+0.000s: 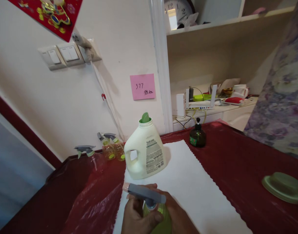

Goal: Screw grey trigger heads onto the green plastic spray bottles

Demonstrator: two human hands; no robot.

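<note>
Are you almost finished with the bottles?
Hard to say exactly. Looks done: three spray bottles stand by the wall, heads on. In hand: the left hand and right hand grip a green bottle under its gray spray head. Left: the white jug stands on the paper, untouched by the hands.

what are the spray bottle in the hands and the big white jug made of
The green spray bottle looks like glossy plastic, maybe glass: it shines. Its grey trigger head looks like matte plastic. The white jug looks like opaque plastic, with a moulded handle hole.
</note>
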